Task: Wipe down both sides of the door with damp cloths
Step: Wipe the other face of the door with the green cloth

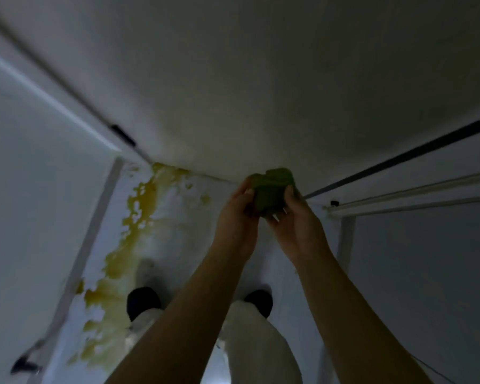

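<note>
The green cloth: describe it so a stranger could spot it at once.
Start at the big white door filling the upper view and follow it down to its bottom edge. Just in front, the left hand and right hand hold the green cloth, bunched up. It is the only dark green thing against pale surfaces.

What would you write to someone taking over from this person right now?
Left hand and right hand: both grip one bunched green cloth, held low in front of the white door, near its bottom edge. Whether the cloth touches the door I cannot tell.
Floor: yellowish patchy stain running from the door's foot back past the left shoe.
Done: cannot be judged; the door face shows no clear wipe marks.
Left: wipe this side, then the other.
</note>
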The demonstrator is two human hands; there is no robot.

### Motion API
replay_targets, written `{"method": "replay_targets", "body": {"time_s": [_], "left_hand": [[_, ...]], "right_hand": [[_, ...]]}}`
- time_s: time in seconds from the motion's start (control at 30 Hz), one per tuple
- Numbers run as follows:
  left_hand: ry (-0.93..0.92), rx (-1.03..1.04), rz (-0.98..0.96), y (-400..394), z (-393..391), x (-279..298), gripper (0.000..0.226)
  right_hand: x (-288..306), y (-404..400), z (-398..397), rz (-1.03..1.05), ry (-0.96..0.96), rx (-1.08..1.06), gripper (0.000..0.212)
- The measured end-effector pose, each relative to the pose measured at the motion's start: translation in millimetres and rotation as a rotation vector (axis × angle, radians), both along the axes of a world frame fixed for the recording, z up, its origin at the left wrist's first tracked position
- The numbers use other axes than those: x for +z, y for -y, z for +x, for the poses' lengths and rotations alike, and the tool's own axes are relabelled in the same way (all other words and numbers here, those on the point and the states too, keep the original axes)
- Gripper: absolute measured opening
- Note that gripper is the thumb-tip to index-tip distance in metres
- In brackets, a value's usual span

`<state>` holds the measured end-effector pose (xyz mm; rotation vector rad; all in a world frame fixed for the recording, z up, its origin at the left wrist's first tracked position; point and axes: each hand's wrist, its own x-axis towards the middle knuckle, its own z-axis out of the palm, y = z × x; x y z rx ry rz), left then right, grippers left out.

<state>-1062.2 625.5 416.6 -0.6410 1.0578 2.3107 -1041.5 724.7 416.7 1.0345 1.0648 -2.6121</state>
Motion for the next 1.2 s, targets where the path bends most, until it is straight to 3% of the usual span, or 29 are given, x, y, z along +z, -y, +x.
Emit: {"method": "replay_targets", "body": {"time_s": [0.13,0.2,0.27,0.53,0.73,0.83,1.0,1.2], "left_hand": [[0.020,0.154,-0.112,65,59,71,0.029],[0.042,0.232,-0.246,99,98,100,0.038],[0.033,0.288,-0.370,134,142,124,0.053],[-0.111,0.558,-0.770,275,353,190,0.045],[0.073,0.796,-0.958,391,538,210,0.014],[0.173,0.929,-0.881,432,620,212,0.005],[0.230,1.171,-0.630,477,725,198,0.013],[0.274,1.438,-0.462,510,817,160,0.013]], "right_hand": [[64,50,38,0.047,0.048,0.289,0.043],[90,80,61,0.107,0.053,0.410,0.048],[112,114,87,0.141,0.047,0.481,0.045],[175,280,238,0.070,-0.097,0.959,0.025],[192,407,389,0.118,-0.245,1.406,0.026],[193,457,452,0.173,-0.277,1.598,0.020],[184,523,523,0.428,-0.415,1.954,0.007],[167,597,579,0.533,-0.591,2.280,0.013]]}}
